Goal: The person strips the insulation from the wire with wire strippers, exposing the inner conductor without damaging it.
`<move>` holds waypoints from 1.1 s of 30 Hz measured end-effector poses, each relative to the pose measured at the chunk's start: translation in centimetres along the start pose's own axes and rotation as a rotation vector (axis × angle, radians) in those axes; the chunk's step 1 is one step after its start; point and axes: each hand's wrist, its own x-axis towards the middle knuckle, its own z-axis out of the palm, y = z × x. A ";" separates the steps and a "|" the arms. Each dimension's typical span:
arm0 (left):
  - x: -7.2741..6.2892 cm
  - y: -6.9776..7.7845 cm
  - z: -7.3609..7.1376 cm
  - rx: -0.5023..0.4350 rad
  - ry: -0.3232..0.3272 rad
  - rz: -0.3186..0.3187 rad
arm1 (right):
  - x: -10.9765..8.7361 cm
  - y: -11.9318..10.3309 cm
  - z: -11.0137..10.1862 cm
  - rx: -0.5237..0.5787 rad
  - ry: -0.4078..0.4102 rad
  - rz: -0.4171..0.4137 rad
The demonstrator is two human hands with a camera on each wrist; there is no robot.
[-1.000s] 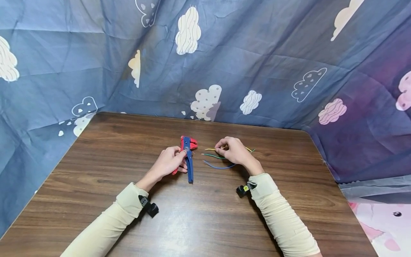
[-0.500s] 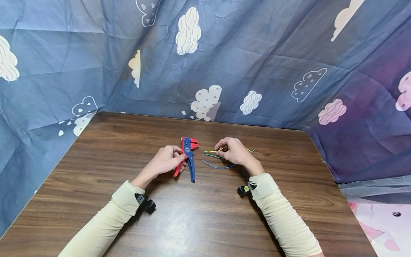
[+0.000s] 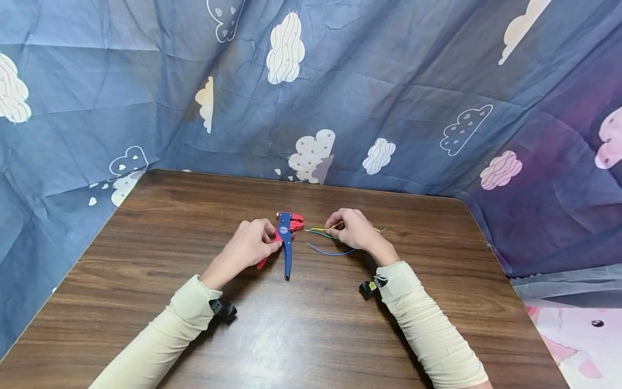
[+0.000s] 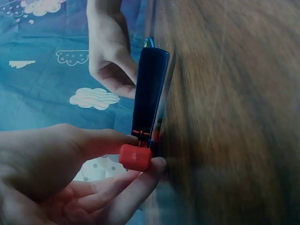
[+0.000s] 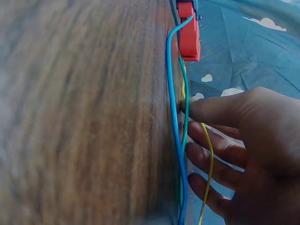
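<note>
My left hand [image 3: 250, 243] grips a wire stripper [image 3: 284, 232] by its red handle, thumb on one side and fingers on the other. Its blue handle [image 4: 152, 89] stands spread away from the red one. The stripper's red nose faces right, towards the wire ends. A yellow wire [image 5: 209, 161] is pinched between thumb and fingertips of my right hand [image 3: 358, 229], low over the table. A green wire [image 5: 186, 93] runs beside it, past the fingertips. Closer to me lies a curved blue wire [image 3: 329, 253], its right part hidden under the right hand.
The brown wooden table [image 3: 311, 324] spreads around both hands. A blue cloth [image 3: 233, 108] printed with clouds hangs behind its far edge and along the sides. Each wrist carries a small black camera.
My left hand has shifted the wire stripper slightly right and nearer to me. The yellow wire's free end has come down beside the green wire's end; the right hand stays nearly still.
</note>
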 end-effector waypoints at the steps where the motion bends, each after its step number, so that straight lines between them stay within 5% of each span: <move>1: 0.0 0.0 -0.1 0.011 0.011 -0.003 | 0.0 0.0 0.0 0.002 0.002 -0.002; 17: -0.1 -0.3 -0.2 0.118 0.073 -0.037 | 0.3 0.1 0.0 -0.027 0.066 0.056; 33: 0.4 -0.5 0.0 0.068 0.055 -0.022 | 0.5 0.5 0.2 -0.063 0.081 -0.003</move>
